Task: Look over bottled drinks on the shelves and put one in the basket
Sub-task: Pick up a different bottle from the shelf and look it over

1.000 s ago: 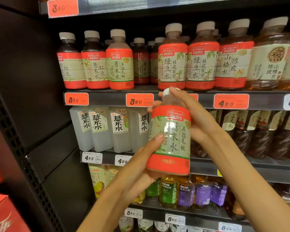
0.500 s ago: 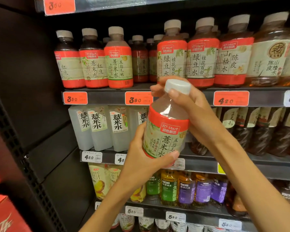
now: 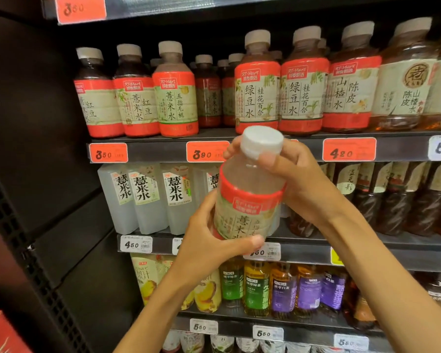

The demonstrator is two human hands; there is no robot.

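I hold a bottle (image 3: 250,197) with a white cap, pale drink and red-and-green label in front of the shelves, its top tipped toward me. My left hand (image 3: 209,240) grips its lower body from below. My right hand (image 3: 290,179) curls round its neck and shoulder just under the cap. Rows of bottled drinks fill the shelves behind: red-labelled bottles (image 3: 175,98) on the upper shelf, pale square bottles (image 3: 148,200) on the middle one, green and purple tea bottles (image 3: 283,289) lower down. No basket is in view.
Orange price tags (image 3: 206,152) line the shelf edges (image 3: 402,149). A dark side panel (image 3: 36,149) closes the shelving on the left. Red cartons (image 3: 0,332) sit at the lower left corner. Dark brown bottles (image 3: 392,200) fill the middle shelf at the right.
The bottle has tipped from upright so its cap leans toward me, and it has come closer. Both hands keep their hold, the left lower on the label.
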